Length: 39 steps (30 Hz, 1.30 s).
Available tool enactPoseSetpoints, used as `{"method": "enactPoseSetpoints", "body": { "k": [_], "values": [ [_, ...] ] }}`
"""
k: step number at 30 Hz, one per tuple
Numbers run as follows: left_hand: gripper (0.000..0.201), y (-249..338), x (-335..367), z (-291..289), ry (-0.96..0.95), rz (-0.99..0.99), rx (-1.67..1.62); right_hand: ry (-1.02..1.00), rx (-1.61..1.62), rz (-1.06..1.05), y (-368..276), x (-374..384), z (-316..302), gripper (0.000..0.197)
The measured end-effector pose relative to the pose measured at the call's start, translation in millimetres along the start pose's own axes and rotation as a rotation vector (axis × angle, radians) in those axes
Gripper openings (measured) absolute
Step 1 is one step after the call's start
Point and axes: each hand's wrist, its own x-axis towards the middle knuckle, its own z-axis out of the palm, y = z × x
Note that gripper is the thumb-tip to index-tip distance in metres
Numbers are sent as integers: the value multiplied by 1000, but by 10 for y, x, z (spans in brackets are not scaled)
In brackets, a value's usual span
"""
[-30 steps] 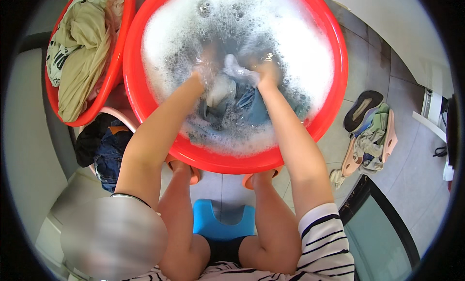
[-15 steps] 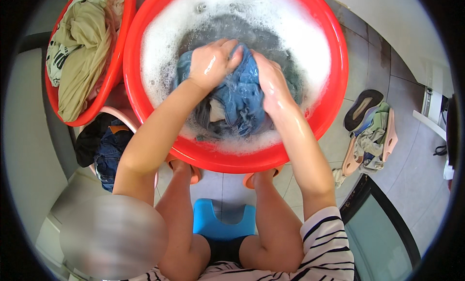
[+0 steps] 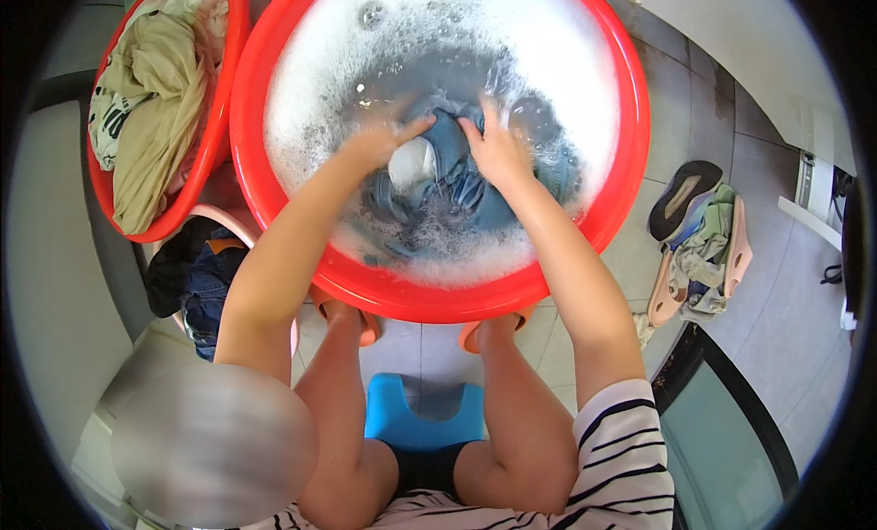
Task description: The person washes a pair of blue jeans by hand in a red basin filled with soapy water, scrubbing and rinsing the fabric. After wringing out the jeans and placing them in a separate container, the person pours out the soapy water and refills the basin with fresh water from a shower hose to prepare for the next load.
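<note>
Thumb and forefinger of the right hand [image 3: 501, 155] are spread apart on the blue garment [image 3: 448, 151], half sunk mid-tub; the left hand [image 3: 376, 146] is set opposite but blurred, so its grip can't be told. Cloth is best gathered between both palms and rubbed low in the red tub [image 3: 245, 155], with the white patch [image 3: 411, 164] kept out of the fold. Submerged cloth is masked by suds [image 3: 575, 82]; the left side is crowded by a red basket [image 3: 237, 27] of clothes.

Gry flr [image 3: 776, 283], red tub [image 3: 429, 303], blu stool [image 3: 425, 429], pnk slippers [image 3: 740, 247]
</note>
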Motion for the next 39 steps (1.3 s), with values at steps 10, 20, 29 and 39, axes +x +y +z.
{"method": "enactPoseSetpoints", "body": {
  "k": [10, 20, 29, 39],
  "values": [
    [44, -182, 25, 97, -44, 201, 270, -1, -521, -114, 136, 130, -243, 25],
    [21, 542, -712, -1173, -138, 96, -205, -153, 891, -102, 208, -621, -1024, 21],
    [30, 355, -110, -647, 335, 92, -452, 147, 636, -235, 173, 47, -608, 32],
    [55, 131, 255, -147, -64, 58, 141, 124, 105, 0, 110, 411, 32, 37]
  ]
}}
